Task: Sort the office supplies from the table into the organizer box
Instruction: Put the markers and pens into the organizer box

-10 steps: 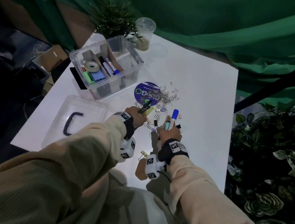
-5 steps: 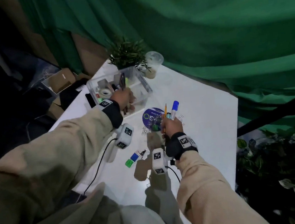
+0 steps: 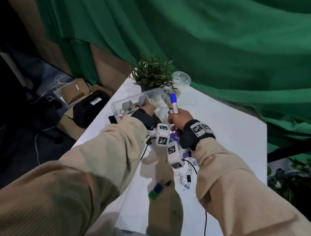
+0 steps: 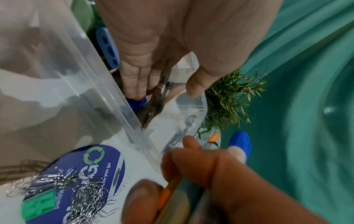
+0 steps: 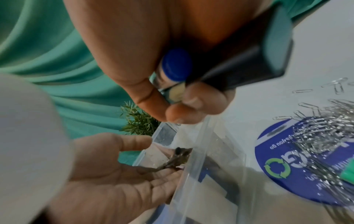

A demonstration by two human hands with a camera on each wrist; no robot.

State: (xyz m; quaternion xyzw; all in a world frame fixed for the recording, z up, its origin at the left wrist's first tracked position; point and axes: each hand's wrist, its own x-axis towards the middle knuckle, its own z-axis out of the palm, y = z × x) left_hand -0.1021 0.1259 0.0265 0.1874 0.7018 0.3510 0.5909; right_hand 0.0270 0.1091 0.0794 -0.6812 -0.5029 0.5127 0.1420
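Observation:
The clear organizer box [image 3: 121, 105] stands at the table's far end. My left hand [image 3: 148, 109] reaches inside it with straight fingers [image 4: 134, 84] and the thumb held apart. A dark pen [image 4: 157, 103], blurred, lies against those fingers [image 5: 168, 174] over a compartment. My right hand [image 3: 179, 118] hovers at the box's near right corner. It grips an upright bundle: a blue-capped marker [image 3: 173, 101], an orange pencil [image 4: 214, 137] and a dark bar with a teal end [image 5: 249, 60]. Paper clips [image 4: 80, 189] are heaped on a blue round disc [image 5: 277, 151] beside the box.
A green clip [image 4: 38, 206] lies on the disc. Small green and blue items [image 3: 155, 191] and binder clips [image 3: 185, 178] sit nearer me on the white table [image 3: 232, 147]. A potted plant [image 3: 153, 73] and a plastic cup [image 3: 181, 78] stand behind the box.
My left hand carried the dark pen from the clip pile into the box and opened. My right hand rose with its bundle to the box's corner.

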